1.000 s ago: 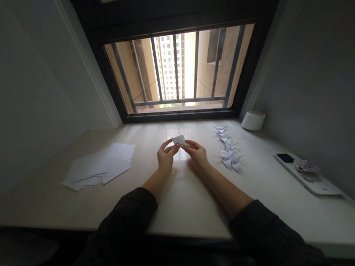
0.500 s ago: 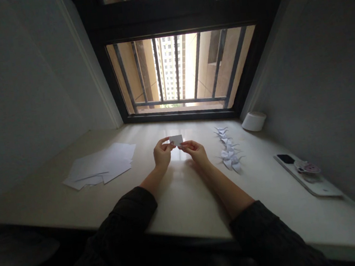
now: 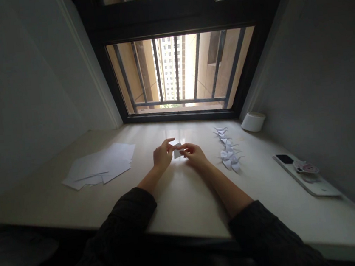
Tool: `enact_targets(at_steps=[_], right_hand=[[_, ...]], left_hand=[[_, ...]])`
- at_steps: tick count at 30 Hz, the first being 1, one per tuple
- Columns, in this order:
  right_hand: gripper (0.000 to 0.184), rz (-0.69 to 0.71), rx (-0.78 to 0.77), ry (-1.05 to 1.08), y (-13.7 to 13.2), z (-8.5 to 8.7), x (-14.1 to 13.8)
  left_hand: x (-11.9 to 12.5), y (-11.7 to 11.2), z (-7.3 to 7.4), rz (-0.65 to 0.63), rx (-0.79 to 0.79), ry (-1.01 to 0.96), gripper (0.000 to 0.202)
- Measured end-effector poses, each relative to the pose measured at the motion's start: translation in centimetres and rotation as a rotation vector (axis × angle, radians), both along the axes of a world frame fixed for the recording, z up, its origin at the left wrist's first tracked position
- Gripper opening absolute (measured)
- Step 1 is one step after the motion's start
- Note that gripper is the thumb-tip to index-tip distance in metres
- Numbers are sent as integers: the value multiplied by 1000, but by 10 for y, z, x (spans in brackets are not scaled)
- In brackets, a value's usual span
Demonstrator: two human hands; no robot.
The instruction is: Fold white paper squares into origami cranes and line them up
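Observation:
A small folded piece of white paper (image 3: 176, 152) is held between both hands, just above the pale tabletop (image 3: 184, 192). My left hand (image 3: 162, 156) pinches its left side with the forefinger raised over it. My right hand (image 3: 193, 154) pinches its right side with closed fingers. Much of the paper is hidden behind the fingers. Both forearms reach out from dark sleeves.
A loose pile of white sheets (image 3: 101, 167) lies to the left. A row of several folded paper cranes (image 3: 227, 148) runs along the right. A white round container (image 3: 253, 121) stands by the window corner, and a phone (image 3: 307, 172) lies at the far right.
The paper piece has come down from an upright, raised position to lower between the fingers. Both hands have dropped slightly toward the table, and less of the paper shows.

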State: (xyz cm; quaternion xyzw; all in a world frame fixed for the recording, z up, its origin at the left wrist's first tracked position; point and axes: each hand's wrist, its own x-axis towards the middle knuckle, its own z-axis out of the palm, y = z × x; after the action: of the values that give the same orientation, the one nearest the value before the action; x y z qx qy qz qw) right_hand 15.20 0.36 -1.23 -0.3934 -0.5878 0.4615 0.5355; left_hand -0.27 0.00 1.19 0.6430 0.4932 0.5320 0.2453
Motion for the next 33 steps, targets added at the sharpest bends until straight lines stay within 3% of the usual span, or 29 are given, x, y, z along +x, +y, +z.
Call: enact_targets(at_steps=[4,12,19,27,30,33], right_hand=[[34,74,-63,14,-4,1,-2],[58,-15,-90,193,-5,8,-1],[47,-106,-100,199,-4,11,0],[28,-299,-56,203,-1,7,0],[27,-346,-45,211,-2,8,-1],[26,-303,-27,209,-4,10,-2]], left_hand=[[4,0,-2,7,-40,-158,30],[7,-1,2,-71,-102,-305,20],[7,-1,4,-133,-94,-269,21],[7,6,-6,-215,-57,-252,26],[9,6,-8,-211,-83,-319,24],[10,6,-9,-193,-175,-429,27]])
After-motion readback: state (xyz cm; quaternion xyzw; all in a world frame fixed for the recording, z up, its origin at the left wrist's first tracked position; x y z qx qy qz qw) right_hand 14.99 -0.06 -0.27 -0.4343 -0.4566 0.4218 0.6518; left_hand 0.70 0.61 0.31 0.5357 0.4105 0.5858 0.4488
